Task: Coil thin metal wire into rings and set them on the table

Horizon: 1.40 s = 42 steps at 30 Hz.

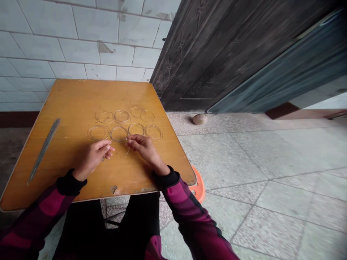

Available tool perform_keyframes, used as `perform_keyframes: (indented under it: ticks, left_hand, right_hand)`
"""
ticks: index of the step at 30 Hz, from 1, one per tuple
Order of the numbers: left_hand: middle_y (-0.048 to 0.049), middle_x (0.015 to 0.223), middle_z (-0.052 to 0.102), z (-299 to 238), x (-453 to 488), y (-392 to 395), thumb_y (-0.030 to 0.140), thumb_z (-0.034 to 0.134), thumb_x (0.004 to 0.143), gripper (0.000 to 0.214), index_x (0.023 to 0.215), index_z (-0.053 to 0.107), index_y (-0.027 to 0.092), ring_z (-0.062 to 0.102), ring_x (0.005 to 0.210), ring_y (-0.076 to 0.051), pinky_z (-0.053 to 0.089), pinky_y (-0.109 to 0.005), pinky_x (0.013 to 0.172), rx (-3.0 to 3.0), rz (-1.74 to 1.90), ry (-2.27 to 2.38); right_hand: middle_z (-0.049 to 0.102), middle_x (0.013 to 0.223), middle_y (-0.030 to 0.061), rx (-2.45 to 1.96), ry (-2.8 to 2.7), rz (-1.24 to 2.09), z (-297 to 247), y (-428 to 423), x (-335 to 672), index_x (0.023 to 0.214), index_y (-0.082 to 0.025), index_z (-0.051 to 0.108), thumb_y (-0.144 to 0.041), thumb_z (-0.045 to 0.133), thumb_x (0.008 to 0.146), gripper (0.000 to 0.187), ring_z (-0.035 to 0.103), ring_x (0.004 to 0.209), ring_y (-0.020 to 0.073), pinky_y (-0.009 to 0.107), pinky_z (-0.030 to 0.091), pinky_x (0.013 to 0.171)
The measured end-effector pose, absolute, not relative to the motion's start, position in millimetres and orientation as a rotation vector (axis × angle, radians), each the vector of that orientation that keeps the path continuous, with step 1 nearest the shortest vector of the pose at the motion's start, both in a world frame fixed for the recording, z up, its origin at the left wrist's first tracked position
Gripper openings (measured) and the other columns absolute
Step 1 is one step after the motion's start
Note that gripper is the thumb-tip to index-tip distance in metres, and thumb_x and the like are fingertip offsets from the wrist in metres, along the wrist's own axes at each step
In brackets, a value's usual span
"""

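Several thin wire rings lie in two rows on the wooden table, among them a far ring (pixel 121 111) and a near-right ring (pixel 154 127). Between my hands is a wire ring (pixel 118 127) in the near row. My right hand (pixel 143 147) pinches thin wire at this ring's right edge, and a loose wire end (pixel 128 151) points down below the fingers. My left hand (pixel 93 159) is by the ring's lower left edge, thumb and forefinger closed together; whatever sits between them is too small to make out.
On the table's (pixel 73 101) left side lies a bundle of straight grey wires (pixel 45 150). An orange stool (pixel 200 186) shows under the right edge. Beyond are a tiled wall (pixel 89 34), a dark wooden door (pixel 195 79) and a rounded stone (pixel 200 119) on the floor.
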<state>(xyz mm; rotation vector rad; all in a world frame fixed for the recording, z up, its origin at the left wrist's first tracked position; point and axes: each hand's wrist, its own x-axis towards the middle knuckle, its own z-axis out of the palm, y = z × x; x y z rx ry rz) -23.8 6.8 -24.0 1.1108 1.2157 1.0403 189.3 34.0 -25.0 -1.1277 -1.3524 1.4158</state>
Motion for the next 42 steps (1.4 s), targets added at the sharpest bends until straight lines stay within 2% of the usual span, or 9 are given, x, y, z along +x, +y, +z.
perform_keyframes:
  ticks: [4, 10, 14, 20, 24, 28, 34, 39, 42]
  left_hand:
    - [-0.0076, 0.080, 0.073, -25.0, -25.2, 9.9, 0.036, 0.067, 0.075, 0.034, 0.099, 0.063, 0.013, 0.062, 0.060, -0.014, 0.052, -0.030, 0.059, 1.123, 1.020, 1.229]
    - [-0.0099, 0.087, 0.073, -23.0, -26.7, 10.9, 0.042, 0.067, 0.076, 0.040, 0.102, 0.062, 0.012, 0.063, 0.064, -0.015, 0.053, -0.030, 0.060, 1.154, 1.017, 1.235]
    - [-0.0126, 0.101, 0.071, -21.6, -27.7, 11.3, 0.047, 0.066, 0.076, 0.049, 0.109, 0.060, 0.012, 0.067, 0.075, -0.018, 0.055, -0.032, 0.064, 1.197, 1.032, 1.246]
    - [-0.0118, 0.101, 0.070, -21.7, -28.2, 10.7, 0.051, 0.064, 0.076, 0.046, 0.103, 0.063, 0.013, 0.068, 0.075, -0.019, 0.055, -0.032, 0.063, 1.307, 0.995, 1.285]
    - [-0.0119, 0.101, 0.071, -19.9, -29.1, 9.8, 0.052, 0.065, 0.075, 0.047, 0.102, 0.063, 0.014, 0.069, 0.075, -0.019, 0.056, -0.032, 0.063, 1.326, 0.972, 1.289]
    - [-0.0112, 0.100, 0.072, -18.5, -29.2, 9.4, 0.052, 0.066, 0.075, 0.045, 0.100, 0.064, 0.015, 0.069, 0.074, -0.019, 0.056, -0.032, 0.062, 1.340, 0.973, 1.294]
    - [-0.0107, 0.098, 0.072, -18.1, -30.5, 9.2, 0.048, 0.065, 0.077, 0.039, 0.099, 0.064, 0.016, 0.069, 0.074, -0.019, 0.056, -0.031, 0.062, 1.375, 0.979, 1.292]
    - [-0.0098, 0.096, 0.072, -25.3, -33.0, 13.5, 0.046, 0.066, 0.076, 0.038, 0.101, 0.064, 0.017, 0.068, 0.075, -0.019, 0.055, -0.029, 0.061, 1.394, 1.032, 1.296]
    - [-0.0088, 0.095, 0.072, -23.0, -39.2, 13.1, 0.044, 0.065, 0.078, 0.035, 0.099, 0.065, 0.017, 0.067, 0.077, -0.019, 0.054, -0.028, 0.063, 1.455, 1.062, 1.315]
  right_hand:
    - [0.069, 0.071, -0.0004, -1.144, -1.336, 1.564, -25.9, 34.3, 190.1, 0.090, -0.016, 0.066, -0.042, 0.074, 0.076, 0.031, 0.055, 0.049, 0.0061, 0.019, 0.042, 0.044]
    - [0.067, 0.065, -0.0015, -1.097, -1.181, 1.657, -28.0, 38.2, 184.5, 0.083, -0.016, 0.065, -0.045, 0.080, 0.066, 0.037, 0.059, 0.048, 0.0074, 0.019, 0.048, 0.045]
    - [0.068, 0.065, -0.0008, -1.134, -1.130, 1.507, -21.5, 48.9, 201.9, 0.084, -0.016, 0.067, -0.044, 0.079, 0.067, 0.035, 0.059, 0.048, 0.0082, 0.020, 0.049, 0.046]
    - [0.066, 0.063, 0.0003, -1.429, -1.006, 0.978, -14.4, 73.3, 262.4, 0.080, -0.015, 0.065, -0.034, 0.069, 0.079, 0.019, 0.057, 0.048, 0.0082, 0.020, 0.049, 0.047]
    - [0.065, 0.059, 0.0010, -1.543, -0.996, 0.918, -20.2, 84.3, 287.0, 0.077, -0.014, 0.062, -0.024, 0.062, 0.083, 0.011, 0.058, 0.047, 0.0084, 0.018, 0.048, 0.045]
    - [0.065, 0.056, 0.0020, -1.649, -1.069, 0.868, -30.1, 88.7, 293.4, 0.073, -0.014, 0.063, -0.020, 0.059, 0.082, 0.012, 0.058, 0.045, 0.0103, 0.020, 0.048, 0.044]
    - [0.063, 0.054, 0.0010, -1.818, -1.228, 0.604, -36.6, 87.7, 304.3, 0.075, -0.015, 0.069, -0.025, 0.060, 0.078, 0.014, 0.063, 0.051, 0.0153, 0.026, 0.051, 0.056]
    - [0.072, 0.090, 0.0132, -1.878, -1.280, 0.322, -32.4, 83.8, 305.9, 0.088, -0.014, 0.072, -0.030, 0.058, 0.077, 0.023, 0.067, 0.077, 0.0224, 0.038, 0.052, 0.080]
    - [0.071, 0.094, 0.0169, -1.850, -1.327, 0.250, -33.5, 81.8, 304.3, 0.089, -0.013, 0.072, -0.029, 0.056, 0.077, 0.026, 0.066, 0.086, 0.0264, 0.043, 0.049, 0.086]
